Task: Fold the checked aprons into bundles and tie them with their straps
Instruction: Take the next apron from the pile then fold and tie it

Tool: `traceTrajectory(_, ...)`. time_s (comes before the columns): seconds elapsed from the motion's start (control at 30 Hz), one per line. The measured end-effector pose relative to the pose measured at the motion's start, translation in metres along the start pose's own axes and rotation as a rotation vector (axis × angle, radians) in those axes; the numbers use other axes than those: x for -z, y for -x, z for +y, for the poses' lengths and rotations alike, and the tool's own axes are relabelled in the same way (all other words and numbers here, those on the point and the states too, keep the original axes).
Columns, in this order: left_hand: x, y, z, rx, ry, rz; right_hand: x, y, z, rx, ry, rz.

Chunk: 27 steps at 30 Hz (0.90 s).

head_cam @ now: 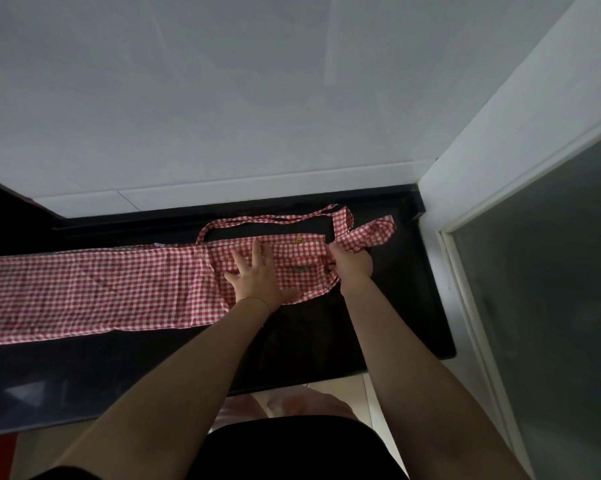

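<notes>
The left hand (261, 277) lies flat with fingers spread, pressing on the red-and-white checked cotton apron (94, 289). Just beside it, the right hand (352, 263) has its fingers curled around a gathered bunch of the same cloth at the apron's right end, and a loose flap stands out beyond the fist. The apron is folded into a long narrow band; its long axis runs left to right along the black glossy countertop (326, 341), nearer the back edge, and its left end goes out of view. A thin checked strap (274, 221) makes a loop by the back edge, near the right corner at the white wall (222, 98).
</notes>
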<state>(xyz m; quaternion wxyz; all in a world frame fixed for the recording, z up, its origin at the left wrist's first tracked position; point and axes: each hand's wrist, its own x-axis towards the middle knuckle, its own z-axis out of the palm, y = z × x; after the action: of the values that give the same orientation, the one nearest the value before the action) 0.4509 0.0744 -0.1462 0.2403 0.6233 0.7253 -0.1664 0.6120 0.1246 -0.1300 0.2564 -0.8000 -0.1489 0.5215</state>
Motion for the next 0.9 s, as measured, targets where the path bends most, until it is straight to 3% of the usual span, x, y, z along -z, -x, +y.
traceTrajectory(0.27,-0.003,-0.002,0.0,-0.057,-0.066,-0.01,-0.034,0.009,0.009,0.18,0.392,0.09)
traceTrajectory(0.5,0.0,-0.001,-0.004,-0.099,-0.016,-0.017,-0.033,0.01,0.005,0.316,0.319,0.022)
traceTrajectory(0.57,0.005,0.001,-0.005,-0.167,0.106,0.053,-0.023,0.011,0.001,0.35,0.25,0.05)
traceTrajectory(0.63,0.01,0.006,-0.01,-0.182,0.234,0.237,-0.012,0.013,-0.003,0.368,0.193,0.136)
traceTrajectory(0.73,0.009,0.01,-0.031,0.061,0.381,0.436,-0.013,0.019,-0.007,0.549,0.315,0.254)
traceTrajectory(0.83,0.014,0.011,-0.056,0.385,0.952,0.235,-0.034,0.04,0.0,0.833,0.565,0.366)
traceTrajectory(0.9,0.022,0.012,-0.068,0.417,1.306,0.137,-0.054,0.059,0.015,1.028,0.673,0.319)
